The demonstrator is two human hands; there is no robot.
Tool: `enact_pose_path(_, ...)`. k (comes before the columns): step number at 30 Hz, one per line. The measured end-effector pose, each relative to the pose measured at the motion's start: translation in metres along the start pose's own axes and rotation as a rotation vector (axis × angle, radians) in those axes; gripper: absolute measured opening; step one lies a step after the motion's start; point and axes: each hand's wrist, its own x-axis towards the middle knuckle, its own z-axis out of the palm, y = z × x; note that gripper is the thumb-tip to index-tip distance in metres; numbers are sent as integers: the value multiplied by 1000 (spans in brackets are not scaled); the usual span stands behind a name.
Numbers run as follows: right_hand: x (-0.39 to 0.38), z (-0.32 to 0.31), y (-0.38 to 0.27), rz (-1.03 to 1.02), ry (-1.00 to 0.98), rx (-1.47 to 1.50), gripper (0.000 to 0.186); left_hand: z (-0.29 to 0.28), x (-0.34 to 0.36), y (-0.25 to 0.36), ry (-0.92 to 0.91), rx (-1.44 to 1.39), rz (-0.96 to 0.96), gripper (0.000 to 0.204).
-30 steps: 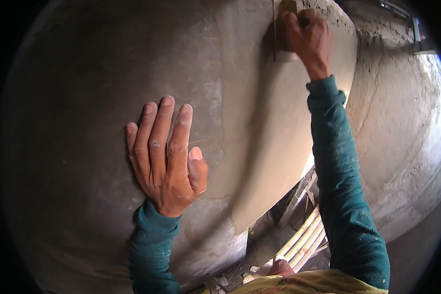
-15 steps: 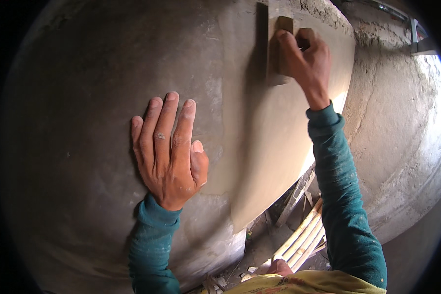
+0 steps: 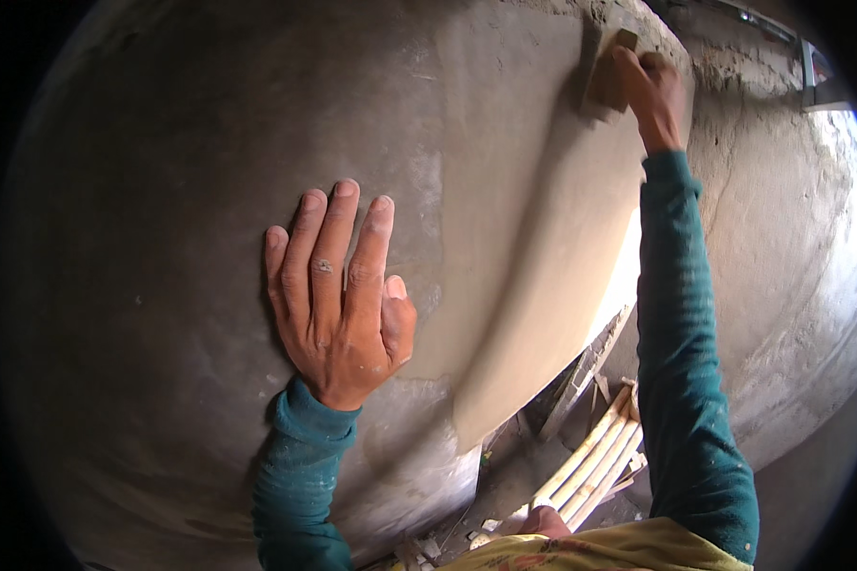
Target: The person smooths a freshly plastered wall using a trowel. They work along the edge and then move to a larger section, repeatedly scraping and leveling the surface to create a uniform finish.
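Observation:
My left hand [image 3: 338, 295] rests on the darker grey plastered wall [image 3: 171, 238], palm down with fingers stretched out and slightly spread; its fingertips and knuckles carry pale dust. Higher up and to the right, my right hand [image 3: 652, 95] grips a flat float [image 3: 607, 90] against a smooth, lighter band of plaster [image 3: 500, 190], near its rough upper edge [image 3: 638, 21]. The float's handle is partly hidden by my fingers. A long shadow runs down the lighter band from the float.
A rougher concrete wall [image 3: 762, 238] continues at the right, with a metal frame [image 3: 819, 76] at its upper end. Below the plaster's bright edge lie several pale poles [image 3: 590, 457], a leaning board [image 3: 581, 376] and scattered rubble [image 3: 428, 547].
The float in my right hand moved downward, then back up and farther right. My left hand appears slightly farther right in the picture, still flat on the wall.

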Motion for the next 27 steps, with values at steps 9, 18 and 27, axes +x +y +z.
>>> enact_pose_path(9, -87, 14, -66, -126, -83, 278, 38, 1, -5, -4, -5, -10, 0, 50)
enact_pose_path(18, -111, 30, -114, -356, -175, 360, 34, 0, -2, 1, 14, -32, -19, 51)
enact_pose_path(27, -147, -4, -142, -324, -669, 553, 36, -5, -4, -3, -36, -21, -13, 52)
